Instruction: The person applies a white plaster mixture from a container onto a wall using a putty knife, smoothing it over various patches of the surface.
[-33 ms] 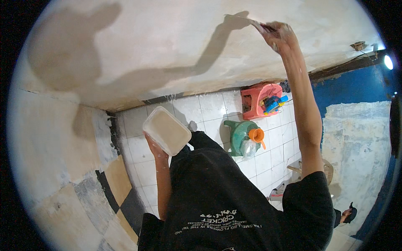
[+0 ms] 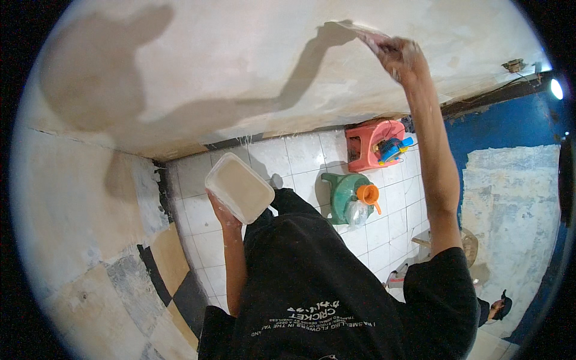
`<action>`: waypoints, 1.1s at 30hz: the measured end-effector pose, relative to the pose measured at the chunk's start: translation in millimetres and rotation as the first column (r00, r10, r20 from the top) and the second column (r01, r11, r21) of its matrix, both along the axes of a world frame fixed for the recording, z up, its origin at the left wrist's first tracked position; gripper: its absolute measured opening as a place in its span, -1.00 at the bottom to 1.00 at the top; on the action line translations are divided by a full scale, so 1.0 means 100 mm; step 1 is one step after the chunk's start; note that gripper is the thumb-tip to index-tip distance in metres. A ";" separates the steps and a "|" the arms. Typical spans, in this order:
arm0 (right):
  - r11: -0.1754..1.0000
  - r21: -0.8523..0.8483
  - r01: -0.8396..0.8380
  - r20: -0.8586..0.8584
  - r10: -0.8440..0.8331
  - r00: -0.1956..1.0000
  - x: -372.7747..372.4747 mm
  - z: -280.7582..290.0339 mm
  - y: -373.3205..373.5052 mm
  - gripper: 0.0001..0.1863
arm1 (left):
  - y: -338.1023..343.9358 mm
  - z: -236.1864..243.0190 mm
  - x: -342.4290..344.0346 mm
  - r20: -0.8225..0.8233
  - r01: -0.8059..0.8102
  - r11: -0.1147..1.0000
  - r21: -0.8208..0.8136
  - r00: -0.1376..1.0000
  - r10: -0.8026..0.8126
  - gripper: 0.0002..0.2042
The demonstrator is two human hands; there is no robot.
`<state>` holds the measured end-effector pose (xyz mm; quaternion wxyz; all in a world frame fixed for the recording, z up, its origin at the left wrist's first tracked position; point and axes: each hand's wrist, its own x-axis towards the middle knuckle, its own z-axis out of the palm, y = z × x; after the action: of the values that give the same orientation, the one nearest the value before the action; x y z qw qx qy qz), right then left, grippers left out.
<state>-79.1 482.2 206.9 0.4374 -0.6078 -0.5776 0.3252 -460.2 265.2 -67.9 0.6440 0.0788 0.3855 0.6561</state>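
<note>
My left hand (image 2: 223, 210) grips a white rectangular tub (image 2: 220, 195) from its side, low in front of my body. Smooth beige paste (image 2: 239, 186) lies inside the tub. Up at the right, my right hand (image 2: 401, 58) is closed on a thin, flat putty scraper (image 2: 369, 36), its fingers smeared with pale paste and slightly blurred. The scraper's far edge is at the patchy cream wall (image 2: 240, 60); whether the whole edge touches cannot be made out. A shadow of my arm and head falls across this wall.
On the white tiled floor stand a pink plastic stool (image 2: 362, 147) with a blue tool (image 2: 393, 150) on it, and a green container (image 2: 342, 195) with an orange cup (image 2: 368, 194). A person in a dark cap (image 2: 505, 303) is at the lower right. A lamp (image 2: 557, 89) glows at right.
My right hand has shifted very slightly, and the scraper is tilted so more of its flat face shows. The left hand and tub stay nearly still.
</note>
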 end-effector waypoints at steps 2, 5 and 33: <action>0.997 -0.066 -0.047 -0.847 -0.031 0.530 -0.03 -0.16 -0.23 -0.65 | -0.02 -0.05 -0.02 -0.024 -0.015 1.000 0.012 1.000 0.015 -0.38; 0.926 -0.367 0.086 -0.804 -0.363 0.471 -0.09 -1.05 -0.35 -0.64 | 0.01 0.13 0.02 -0.143 -0.030 0.988 -0.154 0.990 0.008 -0.37; 0.990 0.002 0.141 -0.879 -0.065 0.473 0.17 -0.07 -0.63 -0.69 | -0.09 -0.21 -0.11 -0.025 -0.012 0.999 0.045 1.000 0.014 -0.38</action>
<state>-62.1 419.3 199.7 0.7114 -0.3738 -0.2476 0.5412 -471.7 256.4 -89.3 0.6328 0.0991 0.3792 0.6678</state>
